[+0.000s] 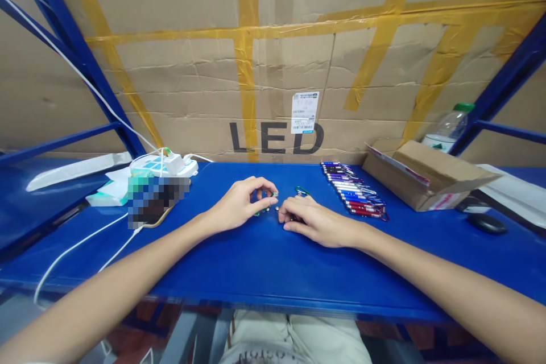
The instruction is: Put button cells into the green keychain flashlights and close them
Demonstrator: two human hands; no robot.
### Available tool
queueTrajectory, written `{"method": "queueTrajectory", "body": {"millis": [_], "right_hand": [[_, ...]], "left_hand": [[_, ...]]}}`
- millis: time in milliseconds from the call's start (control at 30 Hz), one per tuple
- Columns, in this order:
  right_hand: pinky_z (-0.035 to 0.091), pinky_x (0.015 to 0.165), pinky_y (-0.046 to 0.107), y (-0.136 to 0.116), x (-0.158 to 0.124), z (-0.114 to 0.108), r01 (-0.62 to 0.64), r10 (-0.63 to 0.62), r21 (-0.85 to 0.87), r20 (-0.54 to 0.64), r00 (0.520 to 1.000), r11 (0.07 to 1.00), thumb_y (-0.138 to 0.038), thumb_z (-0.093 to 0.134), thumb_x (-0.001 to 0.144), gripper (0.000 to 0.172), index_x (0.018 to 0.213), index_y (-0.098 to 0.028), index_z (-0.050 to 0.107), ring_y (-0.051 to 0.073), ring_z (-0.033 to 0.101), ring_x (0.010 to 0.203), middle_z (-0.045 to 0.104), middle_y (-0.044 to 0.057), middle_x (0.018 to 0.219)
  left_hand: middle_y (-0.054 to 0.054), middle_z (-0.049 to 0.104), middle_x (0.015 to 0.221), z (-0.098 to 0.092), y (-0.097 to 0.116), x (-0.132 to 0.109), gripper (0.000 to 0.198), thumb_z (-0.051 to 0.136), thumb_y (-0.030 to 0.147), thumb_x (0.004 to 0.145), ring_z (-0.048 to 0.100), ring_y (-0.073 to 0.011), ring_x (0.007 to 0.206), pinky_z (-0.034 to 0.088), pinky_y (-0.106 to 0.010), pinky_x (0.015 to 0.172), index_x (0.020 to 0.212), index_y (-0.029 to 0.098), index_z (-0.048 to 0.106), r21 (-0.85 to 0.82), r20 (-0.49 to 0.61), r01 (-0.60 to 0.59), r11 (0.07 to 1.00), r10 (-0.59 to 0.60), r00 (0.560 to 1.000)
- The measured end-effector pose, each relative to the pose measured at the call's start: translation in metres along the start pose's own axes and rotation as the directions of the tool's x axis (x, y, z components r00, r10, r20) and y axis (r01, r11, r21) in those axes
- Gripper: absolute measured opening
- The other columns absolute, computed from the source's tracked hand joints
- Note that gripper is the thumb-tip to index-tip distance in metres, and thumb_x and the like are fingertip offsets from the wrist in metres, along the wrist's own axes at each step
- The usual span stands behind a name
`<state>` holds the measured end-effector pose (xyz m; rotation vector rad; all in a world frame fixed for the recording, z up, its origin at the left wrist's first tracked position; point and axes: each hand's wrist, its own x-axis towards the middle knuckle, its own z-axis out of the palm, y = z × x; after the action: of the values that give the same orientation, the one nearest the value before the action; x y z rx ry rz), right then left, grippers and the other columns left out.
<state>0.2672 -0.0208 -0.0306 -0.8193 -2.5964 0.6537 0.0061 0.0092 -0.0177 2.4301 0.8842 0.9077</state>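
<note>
My left hand [245, 203] is closed in a pinch, with a small silvery part [275, 194] between thumb and index fingertip. My right hand [309, 220] rests on the blue table, its fingers curled over something dark and mostly hidden. A green carabiner clip [302, 190] sticks out behind the right knuckles; whether it joins what lies under the fingers I cannot tell. Tiny silvery pieces [268, 210] lie between the two hands. Beside them, a bit of green shows under the left fingers. To the right lies a row of keychain penlights [352, 189] in several colours with clips.
An open cardboard box [426, 176] stands right of the penlights, near a black mouse [487, 223] and a green-capped bottle [447, 128]. On the left are a phone [160, 209], a white power strip [183, 168] and cables. A large taped carton [191, 85] walls off the back.
</note>
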Motion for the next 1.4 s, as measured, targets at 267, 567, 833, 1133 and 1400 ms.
{"method": "queueTrajectory", "body": {"millis": [267, 567, 833, 1133, 1400], "right_hand": [[0.041, 0.099, 0.043, -0.0013, 0.0008, -0.0016, -0.011, 0.011, 0.033, 0.011, 1.0, 0.999, -0.035, 0.053, 0.113, 0.015, 0.105, -0.023, 0.057, 0.024, 0.061, 0.106, 0.069, 0.006, 0.11], [0.04, 0.101, 0.043, 0.003, -0.0005, 0.0015, 0.035, -0.036, -0.029, -0.025, 0.999, 0.999, -0.033, 0.049, 0.115, 0.016, 0.106, -0.023, 0.059, 0.023, 0.062, 0.105, 0.07, 0.006, 0.109], [0.036, 0.105, 0.044, 0.0033, -0.0005, 0.0027, 0.04, -0.046, -0.105, -0.06, 0.997, 0.994, -0.032, 0.041, 0.117, 0.021, 0.11, -0.024, 0.059, 0.023, 0.062, 0.105, 0.069, 0.005, 0.109], [0.037, 0.101, 0.043, 0.0053, -0.0016, 0.0045, 0.06, -0.075, -0.164, -0.086, 0.993, 0.985, -0.034, 0.039, 0.117, 0.023, 0.113, -0.024, 0.06, 0.023, 0.061, 0.102, 0.069, 0.007, 0.11], [0.038, 0.097, 0.042, 0.0038, -0.0005, 0.0044, 0.04, -0.06, -0.246, -0.075, 0.995, 0.968, -0.032, 0.036, 0.118, 0.025, 0.113, -0.023, 0.059, 0.023, 0.06, 0.101, 0.068, 0.007, 0.11]], "left_hand": [[-0.003, 0.076, 0.105, 0.0006, 0.0, -0.0009, 0.023, 0.071, 0.042, 0.103, 0.064, -0.0166, 0.084, 0.048, -0.03, 0.078, 0.115, 0.022, 0.075, 0.002, 0.017, 0.015, 1.0, -0.015, 1.0], [-0.003, 0.076, 0.105, 0.0009, 0.0033, -0.0011, 0.021, 0.07, 0.041, 0.103, 0.066, -0.0181, 0.087, 0.052, -0.032, 0.084, 0.113, 0.023, 0.074, 0.043, 0.023, -0.01, 0.999, 0.009, 1.0], [-0.003, 0.075, 0.103, 0.0001, 0.0052, -0.0017, 0.017, 0.069, 0.035, 0.104, 0.066, -0.0189, 0.089, 0.052, -0.032, 0.086, 0.114, 0.022, 0.074, 0.066, 0.045, -0.035, 0.997, 0.032, 0.998], [-0.004, 0.074, 0.103, -0.0001, 0.0048, -0.0029, 0.017, 0.067, 0.034, 0.105, 0.066, -0.0196, 0.092, 0.052, -0.032, 0.085, 0.116, 0.023, 0.074, 0.087, 0.062, -0.036, 0.996, 0.03, 0.998], [-0.003, 0.074, 0.101, 0.0003, 0.004, -0.0026, 0.018, 0.069, 0.036, 0.104, 0.066, -0.0193, 0.091, 0.052, -0.032, 0.084, 0.116, 0.023, 0.074, 0.087, 0.052, -0.048, 0.995, 0.044, 0.998]]}}
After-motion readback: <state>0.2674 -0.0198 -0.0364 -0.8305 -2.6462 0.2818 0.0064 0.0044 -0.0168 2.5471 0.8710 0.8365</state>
